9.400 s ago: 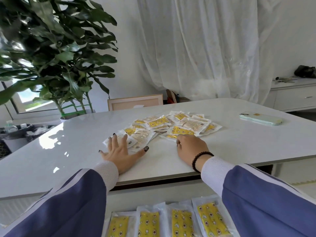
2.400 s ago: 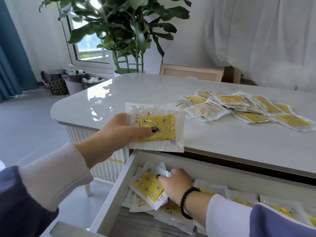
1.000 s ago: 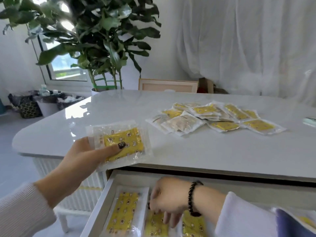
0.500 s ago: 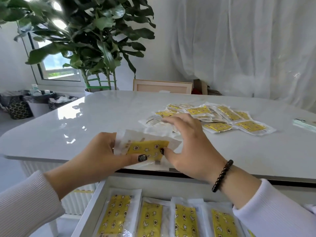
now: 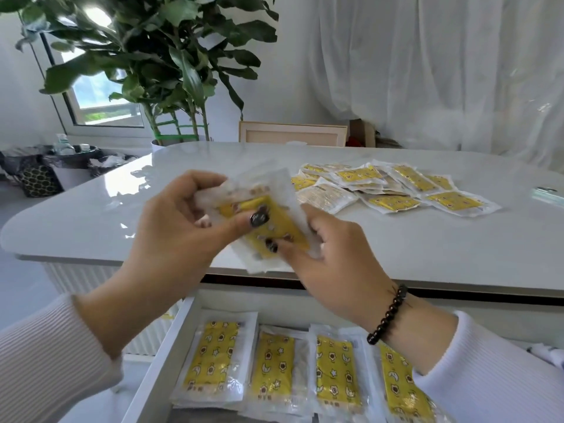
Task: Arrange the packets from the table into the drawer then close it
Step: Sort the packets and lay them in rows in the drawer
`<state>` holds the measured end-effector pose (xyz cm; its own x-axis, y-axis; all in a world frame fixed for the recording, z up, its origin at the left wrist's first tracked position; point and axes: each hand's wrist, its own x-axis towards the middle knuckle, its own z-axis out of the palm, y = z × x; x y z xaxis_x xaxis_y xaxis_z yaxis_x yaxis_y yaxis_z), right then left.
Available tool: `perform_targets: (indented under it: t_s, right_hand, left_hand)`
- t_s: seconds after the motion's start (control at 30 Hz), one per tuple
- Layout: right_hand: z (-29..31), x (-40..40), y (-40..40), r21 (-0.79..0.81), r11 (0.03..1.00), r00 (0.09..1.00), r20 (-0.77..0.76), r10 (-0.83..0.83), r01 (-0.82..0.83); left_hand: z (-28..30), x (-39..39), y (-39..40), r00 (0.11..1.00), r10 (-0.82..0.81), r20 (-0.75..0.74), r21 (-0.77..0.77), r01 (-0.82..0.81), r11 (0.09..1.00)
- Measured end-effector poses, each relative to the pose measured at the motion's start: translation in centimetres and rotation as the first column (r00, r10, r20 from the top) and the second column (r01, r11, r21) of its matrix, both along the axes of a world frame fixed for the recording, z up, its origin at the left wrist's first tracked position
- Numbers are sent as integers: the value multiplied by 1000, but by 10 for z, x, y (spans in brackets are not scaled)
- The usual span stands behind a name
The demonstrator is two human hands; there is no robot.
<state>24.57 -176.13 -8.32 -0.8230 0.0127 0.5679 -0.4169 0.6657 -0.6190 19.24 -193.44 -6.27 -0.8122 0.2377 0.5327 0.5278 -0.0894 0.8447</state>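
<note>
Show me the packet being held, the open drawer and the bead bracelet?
held packet [image 5: 276, 222], head view, on its yellow middle.
drawer [image 5: 158, 361], head view, on its white left wall.
bead bracelet [image 5: 387, 314], head view, on the dark beads.

Clear packets [image 5: 393, 184] with bright yellow inserts, printed with small brown flowers, white stars and moons, lie on a glossy white bench [image 5: 91, 215]. Matching yellow patterned packets in the white drawer [image 5: 171, 355]. Both hands, left hand [image 5: 180, 236] and right hand [image 5: 332, 264], show dark glossy nails, white ribbed cuffs; a black beaded bracelet [image 5: 387, 315]. Green leafy plant [image 5: 158, 47], white curtain [image 5: 427, 65].
</note>
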Motion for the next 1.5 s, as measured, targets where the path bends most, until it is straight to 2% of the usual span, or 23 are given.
perform_targets:
  t_s: [0.1, 0.17, 0.27, 0.43, 0.5, 0.6, 0.73, 0.9, 1.03, 1.13, 1.3, 1.4, 1.5]
  right_hand:
    - [-9, -6, 3, -14, 994, 994, -20, -111, 110]
    - [-17, -11, 7, 11, 984, 983, 47, -176, 176]
    - [-21, -15, 12, 84, 972, 967, 116, -228, 219]
    - [-22, -14, 7, 67, 988, 984, 96, -147, 141]
    - [-20, -14, 8, 76, 989, 983, 121, -138, 129]
    - [-13, -15, 12, 42, 992, 962, 242, -123, 116]
    - [-2, -6, 11, -75, 997, 985, 172, 9, 3]
    - [-1, 16, 17, -168, 983, 978, 180, 102, -71]
    - [-21, 48, 44, -219, 974, 926, 353, 133, -57]
    - [-23, 73, 70, -253, 966, 868, 468, 169, -52]
    - [-28, 104, 125, -207, 970, 815, 579, 17, 127]
    - [-35, 121, 164, -204, 948, 762, 646, -56, 243]
    - [-42, 139, 202, -137, 942, 662, 741, -109, 308]
  left_hand:
    - [-4, -10, 15, 998, -38, 50, -52, 41, 998]
    - [-16, -19, 21, 995, -61, 76, -174, 73, 982]
    - [-33, -24, 20, 998, -62, 24, -315, 66, 947]
    - [-38, -18, 14, 992, -41, -118, -279, 6, 960]
    - [-41, -19, 12, 995, -55, -80, -291, 29, 956]
    - [-39, -18, 11, 998, -64, 2, -240, 62, 969]
    - [-47, 4, 12, 993, -101, 64, -114, 108, 988]
    - [-61, 23, 13, 980, -179, 89, -130, 189, 973]
    - [-77, 30, 21, 944, -284, 169, -269, 322, 908]
    - [-82, 40, 42, 885, -378, 272, -306, 452, 838]
    - [-89, 65, 109, 784, -401, 474, -278, 566, 777]
    - [-93, 81, 155, 724, -298, 622, -342, 593, 729]
    - [-92, 101, 206, 644, -186, 742, -353, 611, 708]
